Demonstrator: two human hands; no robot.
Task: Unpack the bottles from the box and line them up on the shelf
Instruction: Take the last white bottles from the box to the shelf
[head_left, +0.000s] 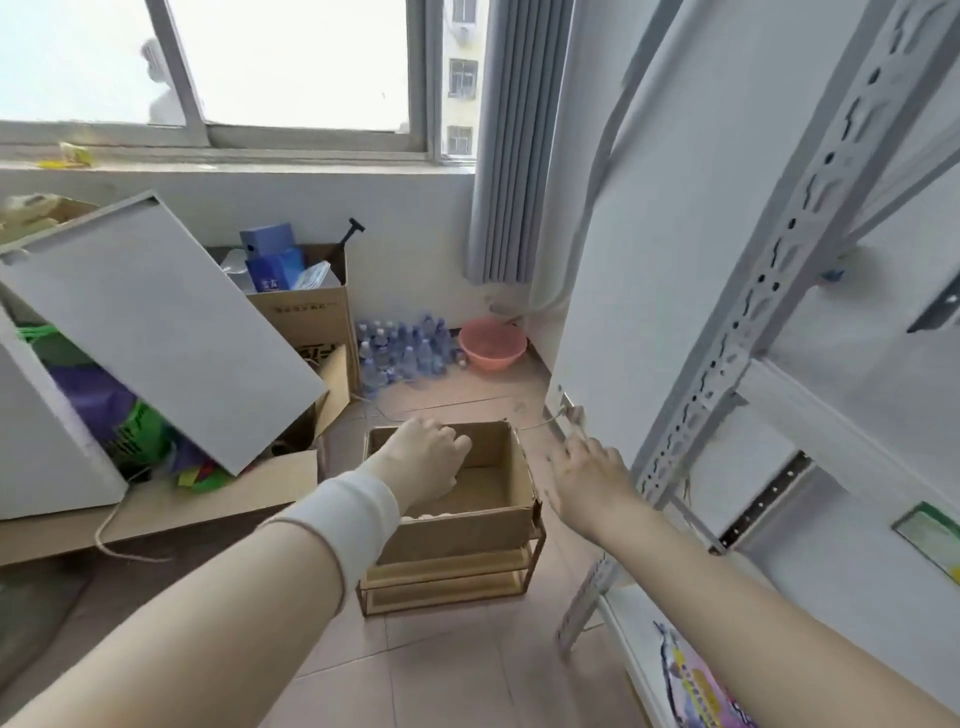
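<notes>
An open cardboard box (514, 467) stands on a low wooden rack (452, 587) on the floor. Pale rounded tops (427, 517) show just inside its near wall; I cannot make out what they are. My left hand (423, 457) reaches down into the box with its fingers curled, and whatever lies under them is hidden. To the right of the box my right hand (589, 483) hovers with fingers spread, holding nothing, close to the upright of the metal shelf (727, 364).
Several water bottles (402, 351) and a pink basin (492, 344) sit on the floor by the far wall. On the left are a tilted white panel (156, 322) and cardboard boxes (311, 317) full of items. A colourful package (696, 680) lies on the lowest shelf board.
</notes>
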